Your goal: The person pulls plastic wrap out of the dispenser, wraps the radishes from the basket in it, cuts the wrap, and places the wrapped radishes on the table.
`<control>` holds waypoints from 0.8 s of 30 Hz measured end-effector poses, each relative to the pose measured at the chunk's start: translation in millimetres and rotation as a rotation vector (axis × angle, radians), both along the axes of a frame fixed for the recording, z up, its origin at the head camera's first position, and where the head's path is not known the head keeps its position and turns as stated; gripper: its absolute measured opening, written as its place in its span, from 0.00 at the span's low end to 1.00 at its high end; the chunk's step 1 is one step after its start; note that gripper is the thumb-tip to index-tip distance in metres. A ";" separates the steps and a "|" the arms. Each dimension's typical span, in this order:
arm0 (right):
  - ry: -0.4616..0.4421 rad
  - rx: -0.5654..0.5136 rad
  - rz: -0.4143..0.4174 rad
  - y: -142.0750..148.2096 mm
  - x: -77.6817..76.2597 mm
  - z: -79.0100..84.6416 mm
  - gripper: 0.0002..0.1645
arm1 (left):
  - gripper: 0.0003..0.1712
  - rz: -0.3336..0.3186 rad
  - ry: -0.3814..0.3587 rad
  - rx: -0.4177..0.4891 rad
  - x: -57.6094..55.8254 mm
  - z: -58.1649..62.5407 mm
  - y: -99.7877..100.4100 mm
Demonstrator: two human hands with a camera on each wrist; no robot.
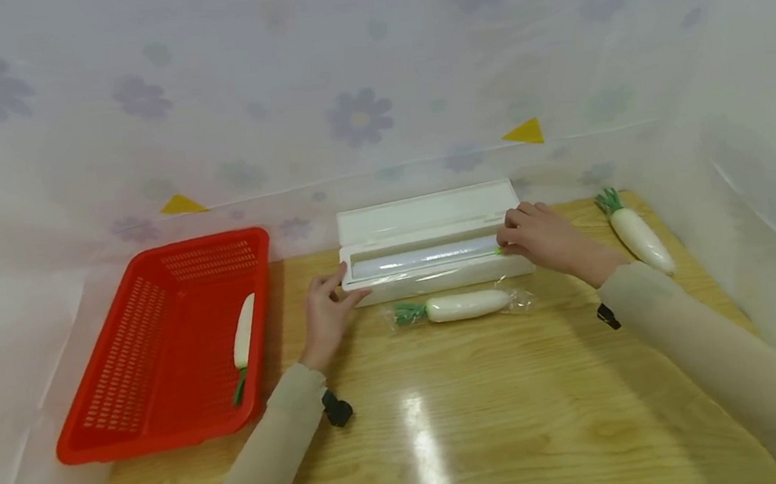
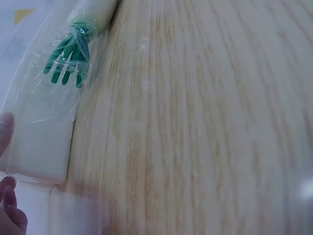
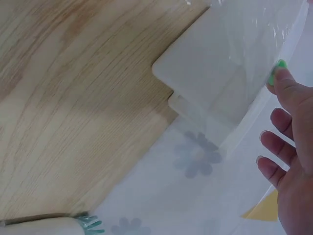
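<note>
A white cling film box (image 1: 441, 277) lies lengthwise on the table, its lid (image 1: 427, 210) raised at the back and a roll of film (image 1: 425, 256) inside. My left hand (image 1: 325, 319) grips the box's left end, thumb at the front and fingers at the side. At the right end, my right hand (image 1: 547, 239) pinches a small green slide cutter (image 3: 281, 63) on the front edge, thumb on top. Clear film hangs over the box's front. Just before the box lies a white radish (image 1: 466, 305) with green leaves, wrapped in clear film.
A red plastic basket (image 1: 174, 438) stands on the left with one slim white radish (image 1: 244, 332) in it. Another white radish (image 1: 639, 241) lies at the table's right edge. Pale flowered sheeting (image 1: 354, 56) encloses the back and sides of the wooden table (image 1: 520, 417).
</note>
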State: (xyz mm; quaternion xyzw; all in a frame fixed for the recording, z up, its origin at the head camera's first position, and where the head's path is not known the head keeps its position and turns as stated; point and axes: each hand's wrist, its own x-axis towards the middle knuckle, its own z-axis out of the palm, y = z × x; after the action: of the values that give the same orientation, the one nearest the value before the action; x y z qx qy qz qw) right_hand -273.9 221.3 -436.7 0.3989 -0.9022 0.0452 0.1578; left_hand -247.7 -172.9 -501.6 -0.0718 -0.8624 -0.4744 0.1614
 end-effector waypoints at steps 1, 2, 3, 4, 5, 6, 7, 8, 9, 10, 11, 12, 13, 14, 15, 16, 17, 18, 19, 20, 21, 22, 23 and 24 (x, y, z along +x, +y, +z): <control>0.008 -0.001 0.001 3.7 0.3 0.4 0.06 | 0.38 0.003 0.004 -0.002 0.0 -0.3 0.4; 0.018 -0.002 0.003 7.5 0.6 0.9 0.06 | 0.38 0.004 0.007 -0.001 0.0 -0.5 0.8; 0.025 -0.004 0.003 11.5 0.6 0.9 0.07 | 0.38 0.006 0.011 0.001 0.4 -0.2 1.2; 0.035 -0.004 0.005 15.5 0.6 0.7 0.08 | 0.38 0.008 0.014 0.004 0.6 0.2 1.6; 0.046 -0.001 0.008 19.3 0.6 0.5 0.08 | 0.38 0.010 0.016 0.005 0.6 0.3 1.9; 0.054 0.004 0.008 22.9 0.6 0.2 0.08 | 0.38 0.014 0.014 0.004 0.4 0.1 2.1; 0.061 0.010 0.008 26.1 0.5 -0.3 0.08 | 0.38 0.015 0.013 0.004 0.4 0.2 2.3; 0.067 0.020 0.009 28.9 0.3 -0.9 0.08 | 0.38 0.016 0.010 0.005 0.6 0.4 2.5; 0.069 0.027 0.010 31.5 0.0 -1.8 0.08 | 0.38 0.018 0.008 0.005 0.9 0.4 2.7; 0.073 0.032 0.011 33.4 0.0 -2.4 0.08 | 0.38 0.019 0.011 0.001 0.8 0.7 2.8; 0.072 0.036 0.011 35.0 0.0 -2.9 0.08 | 0.38 0.021 0.010 -0.004 0.8 1.0 2.9; 0.073 0.041 0.011 36.4 0.0 -3.3 0.08 | 0.38 0.022 0.009 -0.008 1.0 1.4 3.0; 0.074 0.044 0.012 37.4 0.0 -3.6 0.08 | 0.38 0.021 0.008 -0.011 1.3 1.9 3.1; 0.074 0.045 0.012 38.1 -0.1 -3.6 0.08 | 0.38 0.020 0.007 -0.013 1.6 2.4 3.2; 0.075 0.045 0.010 38.7 0.0 -3.4 0.08 | 0.38 0.020 0.005 -0.014 1.7 3.0 3.2; 0.075 0.048 0.008 39.3 0.1 -3.0 0.08 | 0.38 0.018 0.003 -0.015 1.9 3.6 3.2; 0.076 0.052 0.006 39.8 0.1 -2.6 0.08 | 0.38 0.018 -0.005 -0.014 2.0 4.0 3.1; 0.076 0.056 0.006 40.3 0.1 -2.0 0.08 | 0.38 0.017 -0.008 -0.012 2.0 4.4 2.9; 0.078 0.060 0.005 40.8 0.2 -1.4 0.08 | 0.38 0.017 -0.009 -0.012 2.0 4.9 2.7; 0.078 0.062 0.004 41.6 0.4 -0.8 0.08 | 0.38 0.015 -0.011 -0.011 1.8 5.1 2.3; 0.081 0.058 0.006 42.7 0.4 -0.3 0.09 | 0.38 0.015 -0.013 -0.012 1.7 5.5 2.1; 0.086 0.050 0.005 44.3 0.8 0.2 0.09 | 0.38 0.014 -0.013 -0.014 1.5 5.8 2.1; 0.090 0.041 0.007 46.0 1.3 0.9 0.09 | 0.38 0.014 -0.014 -0.017 1.0 6.0 2.0; 0.097 0.031 0.014 47.7 1.2 0.6 0.10 | 0.38 0.015 -0.013 -0.015 0.7 6.1 1.8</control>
State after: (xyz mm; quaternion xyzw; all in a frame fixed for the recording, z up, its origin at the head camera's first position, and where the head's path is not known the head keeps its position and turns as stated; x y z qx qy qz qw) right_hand -272.7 269.0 -436.1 0.4093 -0.8913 0.0126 0.1948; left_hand -247.1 -171.0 -495.5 -0.0635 -0.8675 -0.4673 0.1586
